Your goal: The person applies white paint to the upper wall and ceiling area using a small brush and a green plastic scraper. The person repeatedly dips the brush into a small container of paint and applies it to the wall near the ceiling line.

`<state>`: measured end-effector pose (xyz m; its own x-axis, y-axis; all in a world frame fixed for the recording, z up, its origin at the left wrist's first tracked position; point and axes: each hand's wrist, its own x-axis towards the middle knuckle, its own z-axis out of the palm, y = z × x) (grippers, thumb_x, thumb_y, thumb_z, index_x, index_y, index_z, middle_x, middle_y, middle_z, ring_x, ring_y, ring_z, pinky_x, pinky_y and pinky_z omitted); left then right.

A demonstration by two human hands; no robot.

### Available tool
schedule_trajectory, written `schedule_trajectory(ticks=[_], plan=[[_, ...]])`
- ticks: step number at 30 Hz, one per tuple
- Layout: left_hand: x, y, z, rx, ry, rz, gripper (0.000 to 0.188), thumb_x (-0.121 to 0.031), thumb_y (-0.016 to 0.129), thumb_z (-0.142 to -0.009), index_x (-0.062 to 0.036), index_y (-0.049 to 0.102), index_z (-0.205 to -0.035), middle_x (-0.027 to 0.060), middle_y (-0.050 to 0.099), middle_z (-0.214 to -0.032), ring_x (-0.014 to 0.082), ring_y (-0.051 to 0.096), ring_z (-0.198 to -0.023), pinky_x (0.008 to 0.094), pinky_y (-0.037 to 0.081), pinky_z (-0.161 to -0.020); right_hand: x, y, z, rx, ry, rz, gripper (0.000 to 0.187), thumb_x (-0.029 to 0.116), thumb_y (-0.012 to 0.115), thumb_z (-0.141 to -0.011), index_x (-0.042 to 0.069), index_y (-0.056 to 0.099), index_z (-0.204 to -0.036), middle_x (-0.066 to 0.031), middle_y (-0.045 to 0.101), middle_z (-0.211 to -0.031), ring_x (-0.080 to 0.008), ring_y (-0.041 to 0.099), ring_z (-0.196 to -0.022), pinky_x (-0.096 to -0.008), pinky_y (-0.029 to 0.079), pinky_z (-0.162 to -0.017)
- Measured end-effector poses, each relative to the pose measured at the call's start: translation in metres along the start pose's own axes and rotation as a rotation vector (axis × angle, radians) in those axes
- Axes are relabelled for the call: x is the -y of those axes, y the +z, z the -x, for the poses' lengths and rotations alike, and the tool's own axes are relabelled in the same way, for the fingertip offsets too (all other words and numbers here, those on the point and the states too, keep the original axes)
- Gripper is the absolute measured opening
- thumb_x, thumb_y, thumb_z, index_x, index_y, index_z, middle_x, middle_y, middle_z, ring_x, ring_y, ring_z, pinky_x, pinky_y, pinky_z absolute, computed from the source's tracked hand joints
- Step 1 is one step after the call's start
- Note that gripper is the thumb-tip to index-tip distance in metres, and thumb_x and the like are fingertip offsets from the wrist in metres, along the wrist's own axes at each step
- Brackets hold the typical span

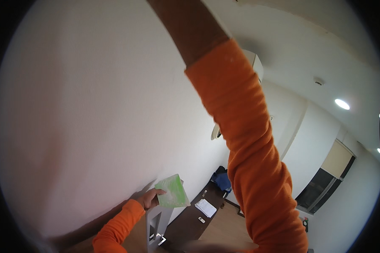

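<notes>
Reaching up by the pale wall [93,105] seems the step in hand: in the head view, the left hand [149,199] grips a smeared green board [173,193] near the wall, while the right hand is beyond the top edge, its state impossible to tell. Moving the board would call for a steady grip; beyond lie a dark desk [185,225], white papers [206,208] and a blue bag [222,181], the orange right sleeve [251,130] blocking part of the room

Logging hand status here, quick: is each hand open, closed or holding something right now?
Left hand: closed, holding a flat green board by its edge.
Right hand: cannot be told; the raised forearm runs out the picture's top.
</notes>
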<state>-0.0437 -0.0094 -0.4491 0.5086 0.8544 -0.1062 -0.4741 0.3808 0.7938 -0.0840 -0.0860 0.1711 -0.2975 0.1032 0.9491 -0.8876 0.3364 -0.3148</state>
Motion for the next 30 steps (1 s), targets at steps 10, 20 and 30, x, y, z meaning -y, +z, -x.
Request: schedule_trajectory(ticks=[10,20,30], plan=[[0.01,-0.036,-0.009,0.1,0.048,0.047,0.076,-0.011,0.061,-0.084,-0.0038,0.034,-0.154,0.0181,0.051,-0.146,0.0311,0.051,-0.137,0.0468,0.04,-0.118,0.016,-0.063,0.113,-0.006,0.0,0.293,0.076,0.013,0.053,-0.103,0.013,-0.008,-0.148,-0.0199,0.054,-0.101,-0.028,0.067,-0.077,-0.0431,0.066,-0.076],[0.018,-0.037,-0.014,-0.072,-0.016,0.065,0.06,-0.01,0.063,-0.091,0.0005,0.043,-0.146,0.0163,0.06,-0.134,0.0295,0.061,-0.124,0.0447,0.048,-0.111,0.039,-0.116,0.062,-0.148,-0.014,0.198,0.023,0.016,0.045,-0.109,-0.002,0.036,-0.119,-0.0099,0.057,-0.087,-0.02,0.066,-0.077,-0.0498,0.057,-0.103],[0.005,-0.015,-0.006,0.048,0.015,0.033,0.069,-0.01,0.059,-0.09,-0.0021,0.034,-0.154,0.0175,0.054,-0.146,0.0311,0.056,-0.133,0.0451,0.044,-0.115,0.006,-0.062,0.037,0.199,0.096,0.118,0.039,0.016,0.045,-0.109,-0.002,0.024,-0.136,-0.0074,0.055,-0.079,-0.02,0.065,-0.073,-0.0499,0.062,-0.094]])
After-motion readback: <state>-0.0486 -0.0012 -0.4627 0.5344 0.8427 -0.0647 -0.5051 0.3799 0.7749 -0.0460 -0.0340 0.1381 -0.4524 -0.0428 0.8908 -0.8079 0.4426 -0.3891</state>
